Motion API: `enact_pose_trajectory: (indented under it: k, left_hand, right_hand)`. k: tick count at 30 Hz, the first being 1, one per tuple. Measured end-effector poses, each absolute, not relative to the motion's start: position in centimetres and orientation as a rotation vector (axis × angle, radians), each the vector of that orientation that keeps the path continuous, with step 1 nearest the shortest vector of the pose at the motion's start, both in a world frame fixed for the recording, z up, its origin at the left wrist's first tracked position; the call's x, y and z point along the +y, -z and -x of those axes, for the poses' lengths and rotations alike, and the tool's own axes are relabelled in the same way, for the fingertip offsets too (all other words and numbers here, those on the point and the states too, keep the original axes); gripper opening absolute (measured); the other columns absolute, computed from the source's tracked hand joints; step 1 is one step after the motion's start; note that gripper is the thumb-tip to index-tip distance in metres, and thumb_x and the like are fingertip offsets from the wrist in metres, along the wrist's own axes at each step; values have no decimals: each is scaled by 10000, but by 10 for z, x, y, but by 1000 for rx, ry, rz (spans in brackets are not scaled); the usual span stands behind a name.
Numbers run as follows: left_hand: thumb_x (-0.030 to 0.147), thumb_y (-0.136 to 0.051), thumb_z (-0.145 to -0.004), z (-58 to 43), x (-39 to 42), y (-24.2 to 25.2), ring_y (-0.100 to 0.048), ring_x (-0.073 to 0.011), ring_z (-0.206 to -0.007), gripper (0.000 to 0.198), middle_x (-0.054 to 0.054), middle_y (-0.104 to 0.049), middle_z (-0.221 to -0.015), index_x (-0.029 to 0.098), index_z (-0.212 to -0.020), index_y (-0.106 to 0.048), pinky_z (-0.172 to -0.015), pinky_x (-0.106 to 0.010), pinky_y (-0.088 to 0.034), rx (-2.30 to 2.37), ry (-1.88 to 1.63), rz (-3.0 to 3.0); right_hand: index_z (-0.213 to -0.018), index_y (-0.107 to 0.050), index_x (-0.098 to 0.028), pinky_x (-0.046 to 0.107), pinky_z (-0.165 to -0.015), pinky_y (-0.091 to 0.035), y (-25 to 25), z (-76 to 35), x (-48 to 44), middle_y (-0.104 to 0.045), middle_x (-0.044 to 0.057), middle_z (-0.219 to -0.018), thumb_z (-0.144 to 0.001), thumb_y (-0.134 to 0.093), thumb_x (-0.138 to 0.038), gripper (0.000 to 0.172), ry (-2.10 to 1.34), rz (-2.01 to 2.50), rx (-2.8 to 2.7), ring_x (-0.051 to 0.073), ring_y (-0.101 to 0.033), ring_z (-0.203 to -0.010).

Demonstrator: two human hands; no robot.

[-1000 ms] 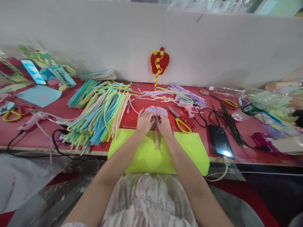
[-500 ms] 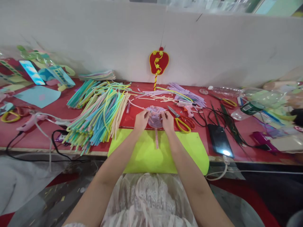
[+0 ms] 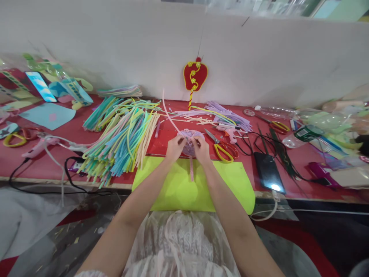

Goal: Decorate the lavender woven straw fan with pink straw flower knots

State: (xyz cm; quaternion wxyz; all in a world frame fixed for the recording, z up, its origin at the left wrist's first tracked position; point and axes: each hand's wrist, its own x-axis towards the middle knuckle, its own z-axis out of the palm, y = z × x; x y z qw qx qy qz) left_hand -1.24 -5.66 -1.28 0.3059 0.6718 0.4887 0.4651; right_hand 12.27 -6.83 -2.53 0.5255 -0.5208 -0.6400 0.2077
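Observation:
A round fan of lilac pipe cleaners (image 3: 189, 151) lies in front of me, its pink handle (image 3: 191, 171) pointing toward me over a yellow-green sheet (image 3: 184, 188). My left hand (image 3: 175, 148) is closed in a pinch over the fan's left part, on a pink pipe cleaner (image 3: 170, 117) whose free end rises up and to the left. From the right, my right hand (image 3: 202, 149) is closed too, its fingertips close to the left ones at the fan's upper middle, seemingly on the same pipe cleaner. The fingers hide the exact grip.
Left lies a big heap of coloured pipe cleaners (image 3: 118, 142). Yellow-handled scissors (image 3: 222, 151) and a glue gun (image 3: 230, 132) lie right of my hands. Lilac pipe cleaners (image 3: 230, 115) spread behind. A red fan (image 3: 195, 77) leans on the white wall. A phone (image 3: 268, 173) rests at right.
My right hand has moved inward from the fan's right edge, closer to my left hand. The pink pipe cleaner's free end has swung from low left to upright.

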Motion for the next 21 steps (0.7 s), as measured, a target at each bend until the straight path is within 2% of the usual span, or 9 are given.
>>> enact_pose_trajectory:
  k: [5, 10, 13, 17, 21]
  left_hand:
    - [213, -514, -821, 12, -52, 18, -644, -141, -717, 85, -16, -684, -788, 188, -840, -592, -681, -238, -496, 1323, -1228, -1860]
    - [182, -490, -837, 13, -51, 24, -657, -170, -772, 249, -33, -691, -839, 207, -1075, -562, -719, -270, -508, 1376, -1167, -2005]
    - [164, -430, -857, 14, -49, 26, -655, -175, -812, 285, -50, -693, -911, 211, -1095, -578, -755, -285, -510, 1316, -1120, -2106]
    - [81, -362, -831, 17, -45, 27, -620, -166, -953, 398, -61, -654, -1088, 203, -1133, -590, -876, -303, -486, 1110, -1108, -2219]
    - [70, -346, -826, 19, -44, 27, -593, -163, -1002, 435, -51, -641, -1096, 228, -1143, -597, -905, -305, -477, 1085, -1111, -2239]
  right_hand:
    - [-800, -585, -216, 314, -647, -454, 27, -123, -66, -649, 53, -786, -855, -427, -472, 306, -479, 1237, -1589, 180, -582, -705]
    - [-784, -587, -222, 320, -660, -467, 30, -124, -64, -647, 43, -753, -852, -435, -477, 304, -524, 1244, -1601, 180, -596, -688]
    - [-774, -581, -219, 318, -662, -476, 32, -125, -63, -648, 42, -754, -847, -442, -476, 301, -537, 1240, -1584, 179, -601, -695]
    - [-808, -605, -210, 324, -671, -486, 35, -126, -61, -659, 52, -784, -838, -450, -472, 306, -530, 1253, -1583, 184, -600, -712]
    - [-873, -633, -203, 340, -726, -486, 35, -126, -61, -676, 65, -828, -839, -455, -454, 309, -505, 1260, -1609, 190, -609, -748]
